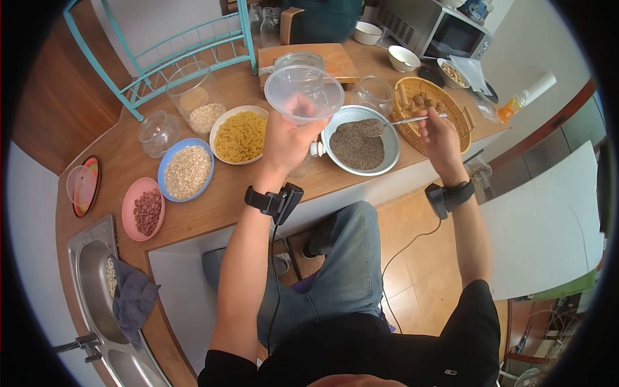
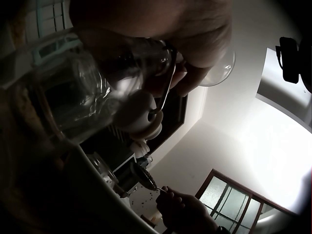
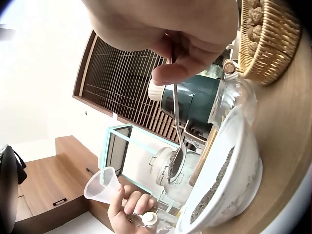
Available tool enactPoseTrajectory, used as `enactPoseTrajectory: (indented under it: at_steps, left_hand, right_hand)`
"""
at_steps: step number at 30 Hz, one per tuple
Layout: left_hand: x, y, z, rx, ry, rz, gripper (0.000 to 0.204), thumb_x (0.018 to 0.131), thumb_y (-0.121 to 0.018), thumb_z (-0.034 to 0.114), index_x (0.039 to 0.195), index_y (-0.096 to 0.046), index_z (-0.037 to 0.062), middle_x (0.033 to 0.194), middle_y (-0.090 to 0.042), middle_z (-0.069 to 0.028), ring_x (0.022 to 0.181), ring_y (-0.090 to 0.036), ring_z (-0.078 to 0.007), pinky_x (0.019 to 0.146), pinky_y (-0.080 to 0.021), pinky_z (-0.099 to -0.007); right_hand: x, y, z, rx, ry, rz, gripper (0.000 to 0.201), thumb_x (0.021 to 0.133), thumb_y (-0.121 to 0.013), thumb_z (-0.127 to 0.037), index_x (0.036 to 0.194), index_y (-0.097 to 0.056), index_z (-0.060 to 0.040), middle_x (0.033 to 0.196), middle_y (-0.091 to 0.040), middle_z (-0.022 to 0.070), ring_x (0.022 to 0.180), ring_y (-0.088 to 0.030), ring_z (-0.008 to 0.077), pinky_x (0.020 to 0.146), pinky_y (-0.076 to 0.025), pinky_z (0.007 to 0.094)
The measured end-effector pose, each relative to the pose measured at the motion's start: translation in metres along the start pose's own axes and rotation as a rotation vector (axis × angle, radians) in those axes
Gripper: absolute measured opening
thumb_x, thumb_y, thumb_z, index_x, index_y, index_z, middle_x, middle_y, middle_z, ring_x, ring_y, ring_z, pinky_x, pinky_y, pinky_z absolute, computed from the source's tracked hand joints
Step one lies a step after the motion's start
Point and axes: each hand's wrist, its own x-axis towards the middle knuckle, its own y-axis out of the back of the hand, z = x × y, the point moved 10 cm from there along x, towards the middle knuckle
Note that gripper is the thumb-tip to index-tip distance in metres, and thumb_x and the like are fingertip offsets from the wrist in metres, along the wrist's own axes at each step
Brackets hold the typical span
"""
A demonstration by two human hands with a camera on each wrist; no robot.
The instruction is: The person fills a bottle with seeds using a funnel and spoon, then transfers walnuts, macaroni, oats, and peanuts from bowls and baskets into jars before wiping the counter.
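My left hand grips the neck of a clear glass swing-top bottle, its white stopper hanging at the side. A translucent plastic funnel stands mouth-up at the top of that hand, its spout hidden by the fingers. In my right hand the handle of a metal spoon is pinched between thumb and fingers. The spoon's bowl carries a heap of small dark seeds above a white bowl, which holds more of these seeds.
Left along the counter are a plate of yellow pasta, a blue bowl of oats and a pink bowl of reddish beans. A wicker basket with walnuts stands right, glass jars behind. A sink lies far left.
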Motion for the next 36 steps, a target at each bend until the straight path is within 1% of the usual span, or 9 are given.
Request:
enactPoseTrajectory:
  at_steps: [4, 10, 13, 19, 22, 25, 28, 31, 36]
  left_hand:
    - [0.001, 0.001, -0.001, -0.021, -0.005, -0.001, 0.021, 0.083, -0.072, 0.01, 0.079, -0.052, 0.0071, 0.07, -0.059, 0.0019, 0.058, -0.053, -0.0041, 0.051, -0.039, -0.0209]
    - [0.0, 0.0, 0.004, -0.007, -0.006, 0.011, 0.02, 0.084, -0.071, 0.013, 0.075, -0.056, 0.0057, 0.068, -0.061, 0.0003, 0.057, -0.053, -0.0041, 0.05, -0.039, -0.0211]
    - [0.0, -0.003, 0.006, 0.036, 0.011, 0.018, 0.023, 0.088, -0.069, 0.017, 0.075, -0.052, 0.0072, 0.058, -0.05, 0.0009, 0.051, -0.047, -0.0065, 0.049, -0.036, -0.0216]
    - [0.0, -0.002, 0.008, 0.017, -0.011, 0.02, 0.024, 0.089, -0.069, 0.017, 0.074, -0.052, 0.0072, 0.058, -0.05, 0.0009, 0.051, -0.047, -0.0065, 0.049, -0.036, -0.0217]
    - [0.0, -0.002, 0.007, 0.018, -0.016, 0.018, 0.025, 0.089, -0.069, 0.017, 0.074, -0.051, 0.0073, 0.059, -0.05, 0.0006, 0.051, -0.047, -0.0064, 0.049, -0.036, -0.0216]
    - [0.0, -0.002, 0.007, 0.031, -0.031, 0.016, 0.025, 0.089, -0.068, 0.017, 0.074, -0.051, 0.0074, 0.059, -0.051, 0.0004, 0.051, -0.048, -0.0063, 0.049, -0.037, -0.0216]
    - [0.0, 0.0, 0.004, -0.003, -0.011, 0.018, 0.019, 0.086, -0.07, 0.012, 0.076, -0.056, 0.0049, 0.066, -0.06, 0.0011, 0.056, -0.051, -0.0042, 0.049, -0.037, -0.0219]
    - [0.0, -0.002, 0.006, 0.015, -0.026, 0.028, 0.024, 0.089, -0.068, 0.016, 0.074, -0.051, 0.0075, 0.06, -0.052, 0.001, 0.051, -0.048, -0.0053, 0.048, -0.037, -0.0215]
    - [0.0, -0.001, 0.004, 0.021, -0.02, 0.029, 0.024, 0.089, -0.068, 0.016, 0.074, -0.051, 0.0079, 0.06, -0.053, 0.0014, 0.052, -0.048, -0.0049, 0.048, -0.037, -0.0212]
  right_hand:
    - [0.002, -0.004, -0.014, -0.033, 0.0, 0.013, 0.028, 0.103, -0.046, -0.024, 0.099, -0.062, -0.0022, 0.076, -0.059, -0.001, 0.065, -0.052, 0.0076, 0.057, -0.04, 0.0209]
    - [0.003, -0.006, -0.03, -0.022, -0.001, 0.022, 0.028, 0.103, -0.045, -0.022, 0.098, -0.062, -0.0013, 0.076, -0.059, -0.0004, 0.064, -0.051, 0.0072, 0.058, -0.04, 0.0205]
    - [0.009, -0.007, -0.039, -0.013, 0.036, -0.031, 0.028, 0.103, -0.045, -0.022, 0.098, -0.062, -0.0005, 0.076, -0.059, -0.0002, 0.064, -0.051, 0.0072, 0.059, -0.04, 0.0208]
    - [0.011, -0.009, -0.059, 0.004, 0.031, 0.043, 0.027, 0.103, -0.048, -0.022, 0.098, -0.063, 0.0001, 0.076, -0.059, -0.0005, 0.065, -0.051, 0.0071, 0.06, -0.042, 0.0193]
    - [0.015, -0.016, -0.071, 0.014, 0.04, 0.018, 0.026, 0.102, -0.049, -0.021, 0.098, -0.062, 0.0003, 0.077, -0.059, -0.0004, 0.066, -0.051, 0.0066, 0.06, -0.043, 0.0183]
    - [0.016, -0.027, -0.086, 0.023, 0.059, 0.005, 0.026, 0.102, -0.049, -0.021, 0.099, -0.062, 0.0007, 0.077, -0.059, -0.0003, 0.066, -0.051, 0.0061, 0.06, -0.043, 0.0181]
    - [0.021, -0.04, -0.103, 0.008, 0.097, -0.007, 0.026, 0.102, -0.048, -0.02, 0.099, -0.062, 0.001, 0.077, -0.059, -0.0003, 0.066, -0.051, 0.0061, 0.06, -0.043, 0.0182]
    - [0.025, -0.061, -0.116, 0.011, 0.095, -0.071, 0.025, 0.102, -0.048, -0.02, 0.099, -0.062, 0.0007, 0.078, -0.06, -0.0001, 0.067, -0.052, 0.006, 0.061, -0.043, 0.018]
    - [0.028, -0.102, -0.125, -0.007, 0.119, -0.163, 0.026, 0.102, -0.048, -0.021, 0.098, -0.063, -0.0001, 0.079, -0.06, -0.0003, 0.068, -0.054, 0.0066, 0.062, -0.044, 0.0201]
